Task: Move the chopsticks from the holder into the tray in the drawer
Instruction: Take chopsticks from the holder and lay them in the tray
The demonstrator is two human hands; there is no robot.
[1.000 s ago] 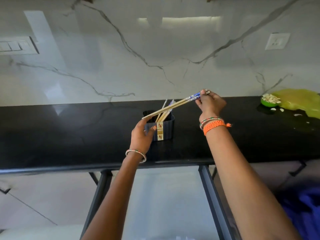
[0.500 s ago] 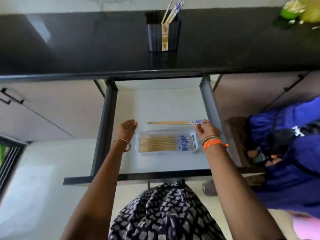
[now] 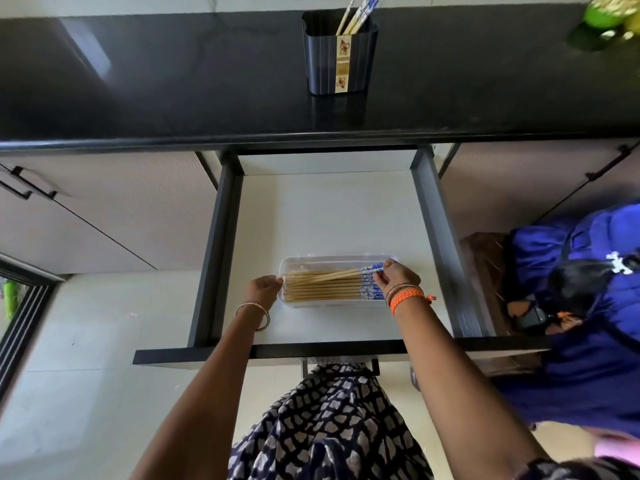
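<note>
A clear plastic tray (image 3: 332,260) lies in the open white drawer (image 3: 329,209), holding several wooden chopsticks with blue patterned ends (image 3: 325,291). My right hand (image 3: 398,277) pinches the blue end of a chopstick pair (image 3: 332,274) that lies slanted across the others in the tray. My left hand (image 3: 264,289) is at the tray's left end with its fingers curled; whether it grips the rim is hidden. The dark ribbed holder (image 3: 337,58) stands on the black counter (image 3: 156,81) with a few chopsticks (image 3: 358,13) sticking out.
Dark drawer rails (image 3: 216,251) flank the drawer; its front edge (image 3: 277,351) is near my waist. A person in blue (image 3: 588,306) crouches at the right. A green bowl (image 3: 604,12) sits at the counter's far right. Cabinet handles (image 3: 27,187) are on the left.
The chopstick pair went from the holder down to the drawer and now lies in the tray, still in my right hand. My left hand moved to the tray's left end.
</note>
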